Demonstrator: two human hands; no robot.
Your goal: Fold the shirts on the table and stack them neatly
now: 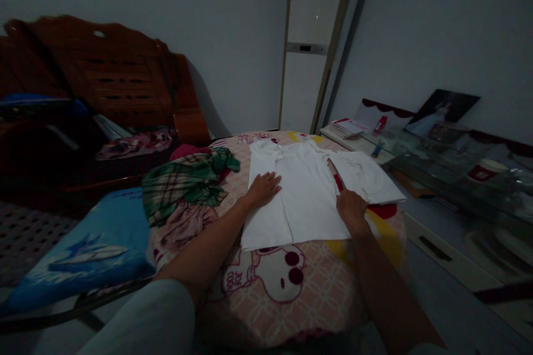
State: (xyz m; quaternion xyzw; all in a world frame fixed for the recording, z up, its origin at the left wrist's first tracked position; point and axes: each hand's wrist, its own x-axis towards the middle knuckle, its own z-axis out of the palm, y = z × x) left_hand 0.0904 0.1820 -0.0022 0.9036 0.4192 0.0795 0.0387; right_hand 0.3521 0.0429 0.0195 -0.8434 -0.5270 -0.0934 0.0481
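A white shirt (306,194) lies spread flat on a round table covered with a pink cartoon-print blanket (266,283). My left hand (263,187) rests flat on the shirt's left side, fingers stretched out. At the shirt's right edge my right hand (351,206) is closed, pinching the fabric where the right sleeve (366,177) folds out. A small red patch shows at that fold, just above my fingers.
A heap of green plaid and pink clothes (189,186) lies on the table's left. A blue cushion (89,247) and a dark wooden bench (104,83) stand at left. A glass-topped cabinet (449,161) with bottles and papers runs along the right. A tall white air conditioner (310,44) stands behind.
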